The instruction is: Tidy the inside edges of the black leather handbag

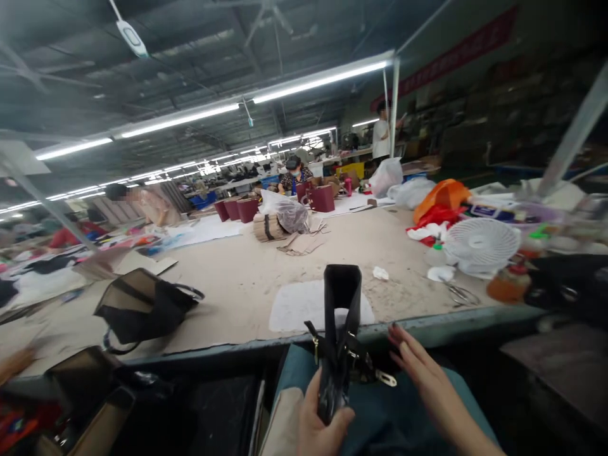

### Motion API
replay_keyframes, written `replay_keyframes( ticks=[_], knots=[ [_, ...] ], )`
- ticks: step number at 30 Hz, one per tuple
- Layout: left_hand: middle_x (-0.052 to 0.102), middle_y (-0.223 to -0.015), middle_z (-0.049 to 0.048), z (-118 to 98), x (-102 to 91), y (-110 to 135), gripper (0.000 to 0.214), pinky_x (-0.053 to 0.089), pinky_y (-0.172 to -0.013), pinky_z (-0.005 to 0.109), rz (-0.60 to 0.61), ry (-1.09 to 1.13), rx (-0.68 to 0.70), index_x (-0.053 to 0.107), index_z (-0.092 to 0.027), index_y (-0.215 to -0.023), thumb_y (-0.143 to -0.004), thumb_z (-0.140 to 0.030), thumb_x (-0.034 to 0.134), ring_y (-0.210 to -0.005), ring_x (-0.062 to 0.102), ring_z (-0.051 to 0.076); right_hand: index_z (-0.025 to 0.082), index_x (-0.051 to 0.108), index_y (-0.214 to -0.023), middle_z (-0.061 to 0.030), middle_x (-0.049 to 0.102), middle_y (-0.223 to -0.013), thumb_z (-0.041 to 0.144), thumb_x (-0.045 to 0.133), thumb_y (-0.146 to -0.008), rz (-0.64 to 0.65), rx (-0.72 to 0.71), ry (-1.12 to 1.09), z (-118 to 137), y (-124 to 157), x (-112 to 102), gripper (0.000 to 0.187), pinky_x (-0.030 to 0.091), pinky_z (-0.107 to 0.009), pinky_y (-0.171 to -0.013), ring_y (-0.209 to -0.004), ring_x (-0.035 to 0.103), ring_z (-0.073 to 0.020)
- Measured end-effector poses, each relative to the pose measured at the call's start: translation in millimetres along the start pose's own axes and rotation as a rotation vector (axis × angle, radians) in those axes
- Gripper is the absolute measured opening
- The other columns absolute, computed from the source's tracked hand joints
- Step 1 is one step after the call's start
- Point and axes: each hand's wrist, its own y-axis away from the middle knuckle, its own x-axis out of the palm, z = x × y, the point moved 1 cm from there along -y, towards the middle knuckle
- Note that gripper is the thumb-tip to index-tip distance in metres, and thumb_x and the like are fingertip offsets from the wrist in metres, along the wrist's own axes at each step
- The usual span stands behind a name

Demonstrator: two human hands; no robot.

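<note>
My left hand (pixel 323 424) is closed around the lower edge of a black leather handbag (pixel 339 329), holding it upright on my lap against the front edge of the worktable (pixel 228 278). My right hand (pixel 418 367) rests beside the bag with fingers stretched out, touching the strap hardware near a gold clasp (pixel 387 379). A white paper sheet (pixel 304 304) lies on the table just behind the bag.
Another black handbag (pixel 142 307) lies on the table at left. A small white fan (pixel 479 244), scissors (pixel 458 292), bottles and orange and red plastic bags (pixel 439 202) crowd the right. Maroon bags (pixel 237 209) and seated workers are farther back.
</note>
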Motion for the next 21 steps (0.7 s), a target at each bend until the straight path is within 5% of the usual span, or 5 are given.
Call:
replay_keyframes(
  ticks=[4, 7, 13, 17, 21],
  knots=[
    [0.07, -0.086, 0.0087, -5.0, 17.1, 1.5, 0.072, 0.052, -0.073, 0.029, 0.324, -0.038, 0.107, 0.043, -0.015, -0.138, -0.075, -0.04, 0.068, -0.078, 0.065, 0.021, 0.024, 0.028, -0.146, -0.0075, 0.037, -0.147, 0.046, 0.056, -0.082, 0.247, -0.087, 0.072, 29.9, 29.7, 28.0, 0.073, 0.028, -0.045, -0.111, -0.134, 0.034, -0.0266],
    [0.058, -0.126, 0.0127, -5.8, 27.9, -2.8, 0.069, 0.04, -0.101, 0.034, 0.535, 0.06, 0.12, 0.046, -0.019, -0.137, -0.076, -0.043, 0.068, -0.12, 0.05, 0.027, 0.022, -0.001, -0.15, -0.0109, 0.034, -0.149, 0.033, 0.067, -0.072, 0.16, -0.092, 0.204, 30.4, 44.7, 43.2, 0.103, 0.031, -0.048, -0.109, -0.132, 0.037, -0.0275],
    [0.068, -0.095, 0.0105, 14.5, 17.1, -13.8, 0.081, 0.05, -0.074, 0.032, 0.577, 0.108, -0.018, 0.033, -0.018, -0.144, -0.076, -0.046, 0.068, -0.083, 0.064, 0.022, 0.025, 0.048, -0.134, -0.0092, 0.046, -0.141, 0.045, 0.052, -0.085, 0.004, -0.219, 0.366, 37.3, 10.6, 2.1, 0.053, 0.04, -0.043, -0.104, -0.128, 0.044, -0.0262],
    [0.068, -0.097, 0.0107, 29.1, 16.7, -10.2, 0.086, 0.049, -0.071, 0.031, 0.593, 0.188, -0.136, 0.037, -0.022, -0.141, -0.068, -0.046, 0.075, -0.082, 0.067, 0.023, 0.016, 0.033, -0.143, -0.0168, 0.057, -0.126, 0.046, 0.034, -0.093, -0.108, -0.401, 0.795, 72.9, -41.8, -23.9, 0.058, 0.056, -0.037, -0.079, -0.099, 0.065, -0.0225],
    [0.07, -0.092, 0.0104, 33.6, 22.6, -4.7, 0.086, 0.049, -0.067, 0.029, 0.609, 0.218, -0.197, 0.042, -0.023, -0.139, -0.064, -0.045, 0.078, -0.074, 0.068, 0.021, 0.017, 0.056, -0.125, -0.0148, 0.063, -0.118, 0.037, 0.056, -0.083, -0.016, -0.494, 1.026, 101.7, -87.0, -29.2, 0.046, 0.047, -0.04, -0.091, -0.108, 0.059, -0.0276]
  ],
)
